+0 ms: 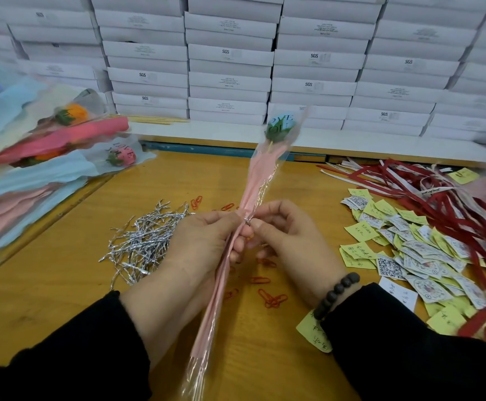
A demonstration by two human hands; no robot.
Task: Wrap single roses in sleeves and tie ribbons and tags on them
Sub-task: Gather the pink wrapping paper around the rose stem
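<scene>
Two hands mid-table: left hand [204, 241] grips gathered pink sleeve [253, 180], blue rose [280, 126] at far end; right hand [282, 233] pinches silver twist tie [248, 222] at neck. Risks, judged: loose twist slips, sleeve unfurls; overtwisting tears film.

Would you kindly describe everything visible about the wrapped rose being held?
The rose has a light blue head over green leaves on a thin stick, inside a clear sleeve printed LOVE YOU and lined with pink paper. It stands tilted, head away from the person. The left hand grips its gathered middle; the right hand pinches a silver twist tie there.
</scene>
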